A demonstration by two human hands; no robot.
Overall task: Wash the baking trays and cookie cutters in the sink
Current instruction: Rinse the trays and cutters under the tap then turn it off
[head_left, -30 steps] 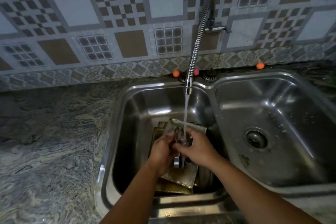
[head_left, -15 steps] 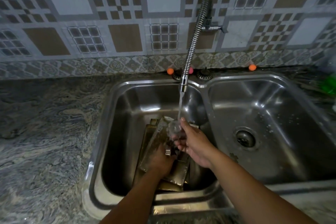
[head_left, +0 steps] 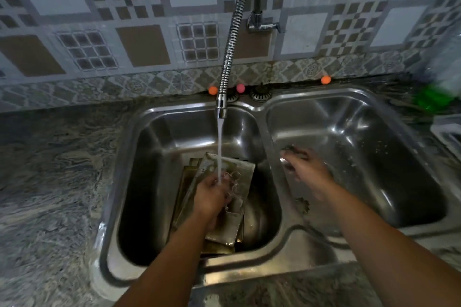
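Around the sink (head_left: 287, 239) lies a gray stone counter (head_left: 55, 182), with a patterned tile wall at 12 o'clock. Two steel bowls sit side by side. Gold baking trays (head_left: 232, 227) lie stacked in the left bowl. Water (head_left: 219, 147) runs from the bendy tap (head_left: 221, 107) onto the left hand (head_left: 212, 194), which is over the trays with small clear cookie cutters (head_left: 233, 182) by its fingers; I cannot tell if they are gripped. At 3 o'clock from it, the right hand (head_left: 305, 169) is over the right bowl, blurry, so I cannot tell how its fingers lie. Three little balls sit behind the sink.
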